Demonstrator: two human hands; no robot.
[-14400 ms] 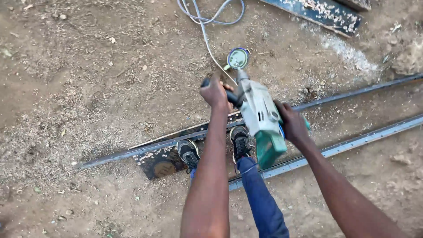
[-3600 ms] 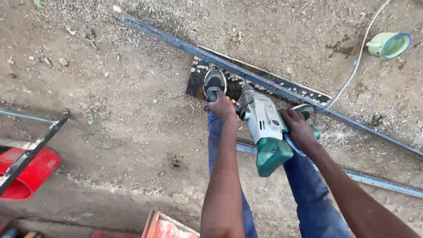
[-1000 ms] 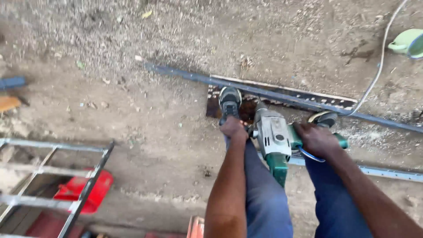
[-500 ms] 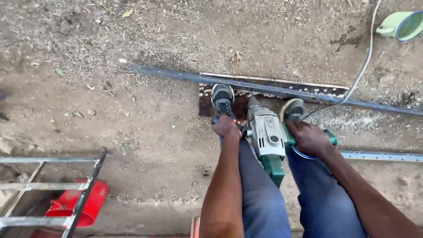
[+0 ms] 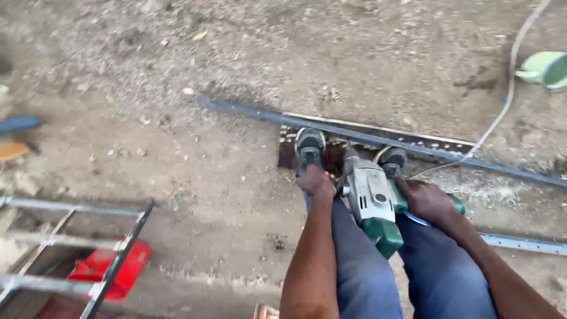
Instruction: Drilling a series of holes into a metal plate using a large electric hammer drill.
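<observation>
Flanking drill [image 5: 373, 201]: shoes [image 5: 309, 146], steel bar [image 5: 378, 137]

No packages, labels, signs or screens can be seen

A red container [image 5: 106, 269] lies under a grey metal frame [image 5: 88, 248], a green cup [image 5: 546, 68] far right

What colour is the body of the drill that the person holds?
The drill has a silver-grey front body and a green rear part, seen best in the head view.
</observation>
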